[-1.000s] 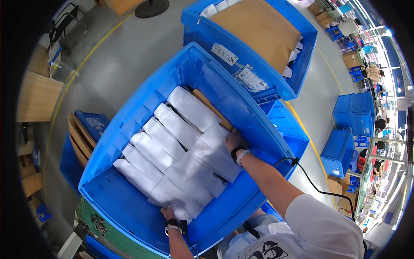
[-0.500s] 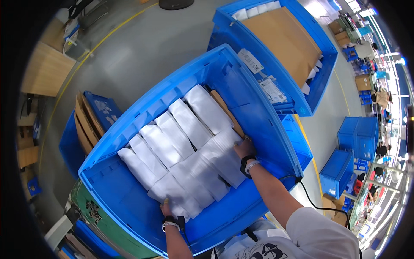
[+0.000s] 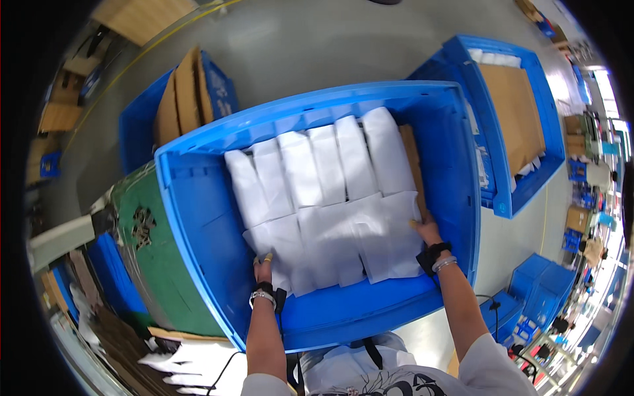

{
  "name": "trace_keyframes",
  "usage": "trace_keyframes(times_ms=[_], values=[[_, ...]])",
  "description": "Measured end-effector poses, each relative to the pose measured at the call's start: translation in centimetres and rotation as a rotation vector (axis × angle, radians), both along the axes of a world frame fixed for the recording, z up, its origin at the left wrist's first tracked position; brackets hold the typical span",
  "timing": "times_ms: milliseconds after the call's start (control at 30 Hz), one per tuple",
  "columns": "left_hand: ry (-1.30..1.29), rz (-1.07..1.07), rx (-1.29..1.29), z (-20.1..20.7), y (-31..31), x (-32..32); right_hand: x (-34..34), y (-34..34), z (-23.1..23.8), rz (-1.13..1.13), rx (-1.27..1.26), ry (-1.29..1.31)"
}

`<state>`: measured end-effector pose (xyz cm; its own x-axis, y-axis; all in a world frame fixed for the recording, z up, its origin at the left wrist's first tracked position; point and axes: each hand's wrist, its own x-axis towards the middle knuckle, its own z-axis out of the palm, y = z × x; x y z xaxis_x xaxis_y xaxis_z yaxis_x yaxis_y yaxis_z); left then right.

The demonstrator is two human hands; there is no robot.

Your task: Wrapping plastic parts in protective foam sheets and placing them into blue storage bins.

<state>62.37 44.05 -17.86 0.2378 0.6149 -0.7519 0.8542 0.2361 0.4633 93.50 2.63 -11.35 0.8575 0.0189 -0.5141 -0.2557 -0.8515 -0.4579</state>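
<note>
Both hands shifted along near row of white packets (image 3: 330, 247) in blue crate (image 3: 198, 218). Left hand (image 3: 264, 270) flat, open on near-left packet; right hand (image 3: 428, 232) open at right edge, fingertips hidden under packet.

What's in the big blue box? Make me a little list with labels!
Box: large blue crate
Inside: white packets, one row at the back, another row in front
Left hand: flat on the front-left packet
Right hand: at the front row's right edge
Beside the packets: brown cardboard
Nearby: second blue crate with a cardboard sheet
</note>
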Motion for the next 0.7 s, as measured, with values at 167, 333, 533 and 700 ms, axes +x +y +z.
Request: trace_keyframes(times_ms=[167, 333, 533, 700], values=[[0.043, -0.151, -0.023, 2.1, 1.8, -0.4, -1.4, 3.6, 3.6, -0.072, -0.032, 0.064], [0.245, -0.263, 0.032, 2.0, 0.7, 3.2, -1.2, 1.9, 2.6, -0.087, -0.143, 0.016], [0.168, -0.195, 0.127, 4.5, 1.5, 2.6, -2.7, 2.6, 1.7, -0.022, -0.135, -0.119], [0.061, -0.428, -0.120, 9.6, 2.3, 4.8, -3.0, 3.6, 3.7, -0.092, -0.018, -0.096]])
